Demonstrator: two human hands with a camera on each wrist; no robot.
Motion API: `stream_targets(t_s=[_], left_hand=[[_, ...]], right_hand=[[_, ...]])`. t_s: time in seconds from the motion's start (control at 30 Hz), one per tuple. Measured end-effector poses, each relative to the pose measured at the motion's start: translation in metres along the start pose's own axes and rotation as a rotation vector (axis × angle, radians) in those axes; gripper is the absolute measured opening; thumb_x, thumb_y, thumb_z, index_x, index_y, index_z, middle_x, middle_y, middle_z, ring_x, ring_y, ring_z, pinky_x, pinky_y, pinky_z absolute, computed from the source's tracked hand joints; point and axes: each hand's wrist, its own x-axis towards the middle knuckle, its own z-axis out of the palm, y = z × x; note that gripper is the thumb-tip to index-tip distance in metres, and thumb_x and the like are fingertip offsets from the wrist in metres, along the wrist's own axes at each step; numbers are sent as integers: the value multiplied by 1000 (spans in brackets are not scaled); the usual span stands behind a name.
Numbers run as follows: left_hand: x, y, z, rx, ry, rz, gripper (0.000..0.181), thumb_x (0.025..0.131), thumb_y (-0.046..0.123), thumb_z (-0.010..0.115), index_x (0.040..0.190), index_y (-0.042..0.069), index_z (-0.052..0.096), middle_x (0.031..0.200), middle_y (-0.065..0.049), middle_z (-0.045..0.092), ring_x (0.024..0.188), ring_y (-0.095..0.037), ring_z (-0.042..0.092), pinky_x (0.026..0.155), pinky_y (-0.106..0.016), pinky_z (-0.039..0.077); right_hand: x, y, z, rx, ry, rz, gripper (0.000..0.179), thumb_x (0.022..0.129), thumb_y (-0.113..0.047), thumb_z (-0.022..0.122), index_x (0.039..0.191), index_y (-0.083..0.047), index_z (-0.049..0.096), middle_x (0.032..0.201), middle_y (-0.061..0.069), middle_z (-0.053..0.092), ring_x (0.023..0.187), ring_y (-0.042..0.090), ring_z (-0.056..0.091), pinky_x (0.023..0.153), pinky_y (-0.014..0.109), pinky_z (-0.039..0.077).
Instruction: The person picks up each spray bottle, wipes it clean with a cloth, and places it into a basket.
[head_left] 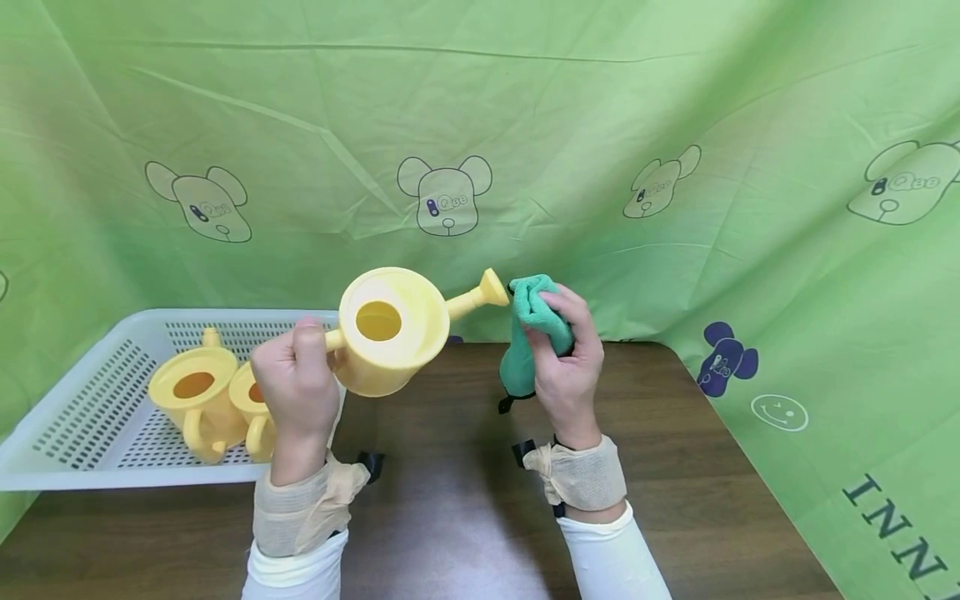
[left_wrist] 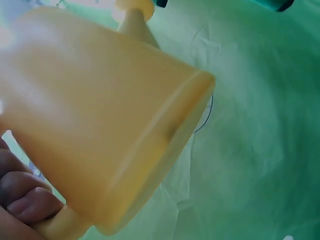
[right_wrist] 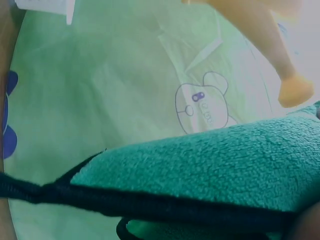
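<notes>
In the head view my left hand (head_left: 300,383) grips the handle of a yellow watering can (head_left: 390,354), held up above the table with its spout pointing right. The left wrist view shows the can's side and base (left_wrist: 100,115) close up, with curled fingers (left_wrist: 32,205) round the handle. My right hand (head_left: 566,367) holds a bunched green cloth (head_left: 536,325) with dark edging, part of it hanging down. The cloth is just right of the spout's rose (head_left: 492,287), with a small gap between. In the right wrist view the cloth (right_wrist: 210,170) looks like terry towelling.
A white perforated plastic basket (head_left: 82,400) stands at the left on the brown wooden table (head_left: 450,500). Inside it sit two more yellow watering cans, one nearer the left (head_left: 198,392). Behind and at the right hangs a green printed curtain (head_left: 525,100).
</notes>
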Motion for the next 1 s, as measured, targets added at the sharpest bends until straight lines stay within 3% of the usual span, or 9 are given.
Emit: stream_targets(t_s=[0.3,0.47,0.67,0.8,1.0], left_hand=[[6,-6,-13,50,-73,34,52,90,9,49,39,6,40,42,17,38,42,2,29,41,-18,20],[9,-8,-18,21,-127,81,53,90,7,49,39,8,38,41,12,36,43,2,27,40,-19,19],[11,-9,-20,-25,-161,80,51,91,5,47,41,6,41,44,18,38,43,1,27,40,-19,19],[12,-9,-20,-67,-150,49,48,91,6,45,43,4,42,45,18,40,42,0,29,41,-19,23],[13,-9,-18,-77,-81,-7,48,90,7,45,43,1,39,42,13,40,41,-1,32,42,-18,26]], right_hand=[[1,1,-4,-53,-150,-19,30,86,19,69,115,10,67,132,7,69,126,24,65,108,38,53],[2,1,-6,-63,-205,-16,29,88,17,69,115,9,68,129,21,68,125,24,65,108,37,54],[3,2,-9,-88,-233,-8,30,88,17,69,117,8,68,128,29,65,127,23,64,109,36,53],[4,3,-9,-96,-236,0,31,88,18,68,118,8,68,128,29,65,127,23,64,109,35,53],[4,4,-9,-102,-239,2,32,88,18,69,118,7,68,128,29,65,127,22,64,108,34,53]])
